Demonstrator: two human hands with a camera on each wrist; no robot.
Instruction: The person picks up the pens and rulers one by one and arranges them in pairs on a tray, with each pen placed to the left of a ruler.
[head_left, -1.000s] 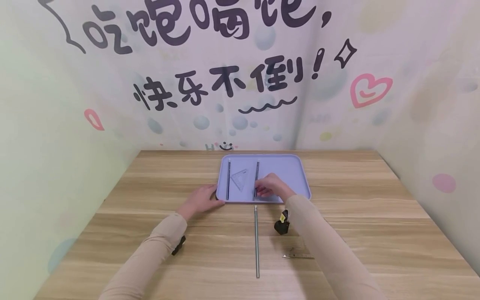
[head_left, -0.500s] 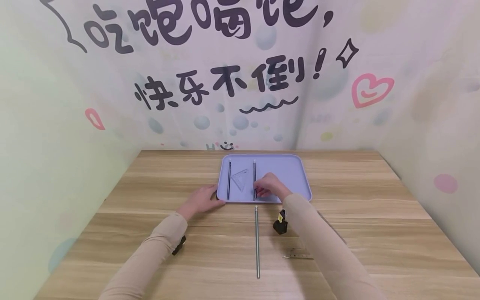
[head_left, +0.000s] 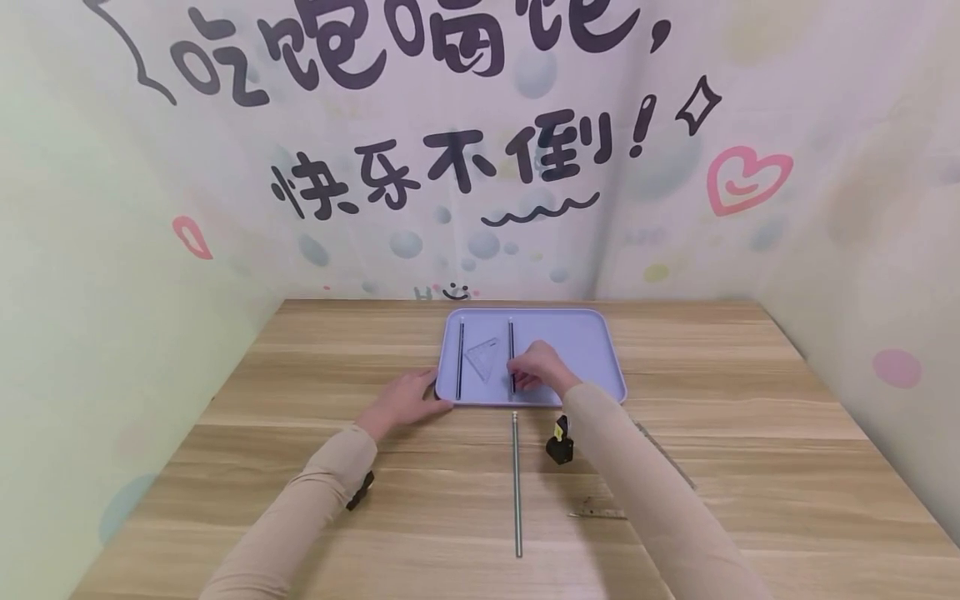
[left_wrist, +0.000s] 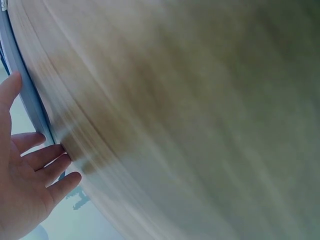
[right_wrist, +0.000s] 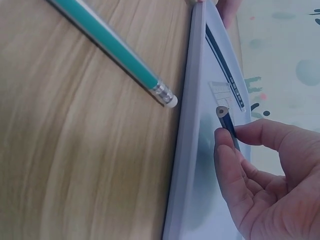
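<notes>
My right hand [head_left: 538, 367] pinches a dark pencil [head_left: 512, 337] between thumb and fingers, over the middle of the lavender tray [head_left: 581, 346]. The right wrist view shows the pencil's flat, unsharpened end [right_wrist: 222, 112] just past the fingertips. In the tray, a second dark pencil [head_left: 460, 358] lies along the left side. A clear triangular set square [head_left: 483, 358] lies between the two pencils. My left hand [head_left: 405, 400] rests at the tray's front left corner; its fingers [left_wrist: 42, 157] are extended and spread along the rim in the left wrist view.
A green pencil [head_left: 517, 483] with a white eraser lies on the wooden table [head_left: 435, 517] in front of the tray. Right of it is a clear ruled piece [head_left: 596, 510], partly behind the right sleeve [head_left: 645, 483]. Beyond that sleeve lies a thin grey strip [head_left: 667, 457]. A printed curtain hangs behind.
The pencil in my right hand has swung slightly left at its far end and now lies nearly straight, front to back. My left hand stays at the tray corner.
</notes>
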